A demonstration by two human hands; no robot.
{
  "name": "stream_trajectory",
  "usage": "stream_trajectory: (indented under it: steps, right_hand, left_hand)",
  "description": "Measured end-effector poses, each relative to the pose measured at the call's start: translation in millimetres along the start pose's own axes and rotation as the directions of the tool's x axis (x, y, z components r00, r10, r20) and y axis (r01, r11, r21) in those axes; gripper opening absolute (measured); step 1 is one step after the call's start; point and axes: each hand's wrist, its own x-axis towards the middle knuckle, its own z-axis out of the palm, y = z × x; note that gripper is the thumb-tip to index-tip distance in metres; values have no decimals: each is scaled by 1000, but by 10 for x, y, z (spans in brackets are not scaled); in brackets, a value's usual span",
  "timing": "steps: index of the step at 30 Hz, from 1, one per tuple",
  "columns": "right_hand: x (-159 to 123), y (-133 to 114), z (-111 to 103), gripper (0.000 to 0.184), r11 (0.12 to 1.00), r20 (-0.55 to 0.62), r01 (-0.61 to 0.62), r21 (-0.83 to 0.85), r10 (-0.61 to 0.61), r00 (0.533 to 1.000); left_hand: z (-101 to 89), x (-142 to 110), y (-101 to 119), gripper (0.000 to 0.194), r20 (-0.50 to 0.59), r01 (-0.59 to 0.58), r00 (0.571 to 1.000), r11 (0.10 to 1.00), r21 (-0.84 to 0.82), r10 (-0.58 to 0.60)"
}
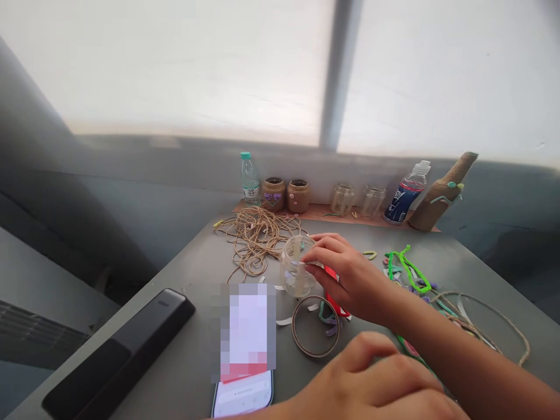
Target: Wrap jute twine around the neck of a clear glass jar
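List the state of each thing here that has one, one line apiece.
Front glass jar: lidless, right hand touching it
Twine: loose, tangled
Phone: screen lit
Tape roll: lying flat
Teal-capped bottle: closed
Blue-labelled bottle: capped
Twine-wrapped jars: lidless
Rear glass jars: lidless
Twine-wrapped bottle: decorated

We have one clear glass jar (pixel 289 277) at the fingertips of our right grip (pixel 350 277), just left of that hand. It is short and wide-mouthed, its body bare and see-through, with the round opening facing up. The jar looks roughly upright, its base down at the desk (pixel 196 344), a little nearer to us than the fingers. Our fingertips meet it on its right side, up by the rim, and cover that part of the wall. Below and left of them, we see a pale, yellowish strip (pixel 300 281) running up and down the glass; whether it sits inside or outside, we cannot tell.
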Motion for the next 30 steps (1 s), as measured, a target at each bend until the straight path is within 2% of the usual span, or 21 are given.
stream_trajectory:
  steps: [2,3,4,5,7,9,11,12,14,17,20,23,28,30]
  right_hand:
    - [-3,36,-7,11,1000,1,29,3,-29,1000]
    - [-5,46,-15,12,999,7,48,6,-48,999]
    - [-5,49,-26,12,998,22,67,11,-67,997]
    - [-5,45,-38,13,997,19,71,13,-71,997]
    - [-4,19,-60,15,998,10,60,10,-60,998]
    - [-5,-11,-75,18,999,-10,36,11,-36,999]
    - [-10,-28,-83,29,1000,-11,21,19,-20,1000]
    - [-13,-30,-85,35,1000,-13,18,20,-17,1000]
    - [-20,-28,-89,38,1000,-13,26,-4,-26,1000]
    - [-26,-33,-109,28,993,-20,66,-95,-68,997]
    - [-34,-59,-151,18,976,-49,86,-199,-98,994]
    - [-47,-75,-175,7,962,-23,137,-237,-146,989]
    - [-63,-62,-86,14,942,13,225,-248,-229,973]
    - [-59,-64,-43,15,938,1,244,-245,-251,968]
  left_hand:
    - [-285,99,22,18,-125,77,990,996,55,-69]
    - [-443,124,-3,15,-149,111,984,990,87,-98]
    - [-596,124,-56,18,-228,161,965,979,125,-130]
    - [-735,96,-135,24,-264,288,935,942,170,-238]
    - [-947,-26,-347,25,-350,456,863,859,234,-363]
    - [-1060,-183,-565,19,-363,586,785,791,174,-502]
    - [-1089,-312,-718,17,-274,650,737,759,35,-618]
    - [-1082,-354,-760,19,-235,661,725,750,-24,-647]
    - [-1051,-395,-781,22,-170,658,733,750,-68,-658]
    - [-1013,-392,-742,29,-106,647,755,762,-34,-647]
    - [-1008,-382,-726,29,-90,654,753,757,-17,-652]
    - [-1010,-385,-750,28,-84,653,755,758,1,-650]
    - [-1078,-383,-743,30,-46,656,755,755,24,-654]
    - [-1164,-372,-712,40,6,683,729,727,68,-685]
